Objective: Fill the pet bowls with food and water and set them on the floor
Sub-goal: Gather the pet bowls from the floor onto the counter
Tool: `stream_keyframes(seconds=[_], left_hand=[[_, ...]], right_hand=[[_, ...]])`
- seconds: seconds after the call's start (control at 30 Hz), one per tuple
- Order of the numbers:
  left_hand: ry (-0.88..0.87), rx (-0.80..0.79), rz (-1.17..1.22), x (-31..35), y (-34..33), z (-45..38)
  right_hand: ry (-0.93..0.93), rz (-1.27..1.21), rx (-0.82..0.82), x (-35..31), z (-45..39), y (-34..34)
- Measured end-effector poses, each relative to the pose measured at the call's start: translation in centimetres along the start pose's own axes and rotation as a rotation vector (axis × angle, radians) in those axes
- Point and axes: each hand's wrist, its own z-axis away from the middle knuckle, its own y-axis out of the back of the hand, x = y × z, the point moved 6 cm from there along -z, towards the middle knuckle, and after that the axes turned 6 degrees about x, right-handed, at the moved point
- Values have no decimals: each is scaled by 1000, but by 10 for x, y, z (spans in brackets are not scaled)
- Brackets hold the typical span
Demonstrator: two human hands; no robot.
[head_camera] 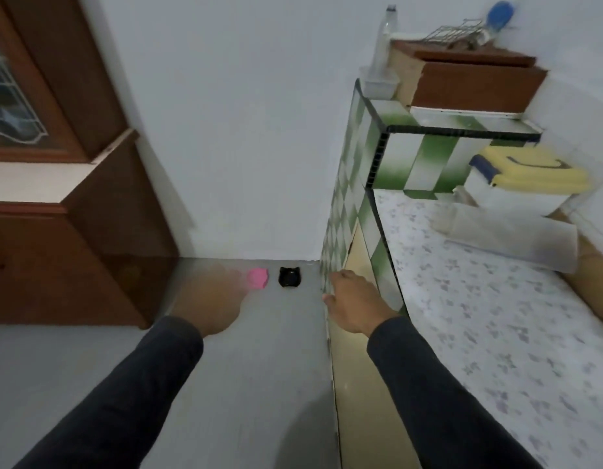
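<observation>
Two small cat-shaped pet bowls sit side by side on the grey floor against the white wall: a pink bowl (pixel 258 278) on the left and a black bowl (pixel 289 277) on the right. My left hand (pixel 208 301) is blurred, held out in front of me with its fingers towards the pink bowl, and it holds nothing that I can see. My right hand (pixel 354 304) hangs beside the tiled counter edge with loosely curled fingers and holds nothing. What the bowls contain is too small to tell.
A brown wooden cabinet (pixel 73 252) stands on the left. On the right is a green-and-white tiled counter (pixel 371 211) with a speckled top (pixel 479 316), a white tub with a yellow lid (pixel 526 181), a folded cloth (pixel 510 235) and a wooden box (pixel 472 86).
</observation>
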Motion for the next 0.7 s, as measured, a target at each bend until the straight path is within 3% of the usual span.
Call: stream_keyframes(seconds=[0.3,0.7], left_hand=[[143,-46,22,-46,-23,-61],[104,-123,45,-123,-74,-211]], right_hand=[[90,11,-83,-20,-110,-23],[13,-6,-187,-53,-263,-66]])
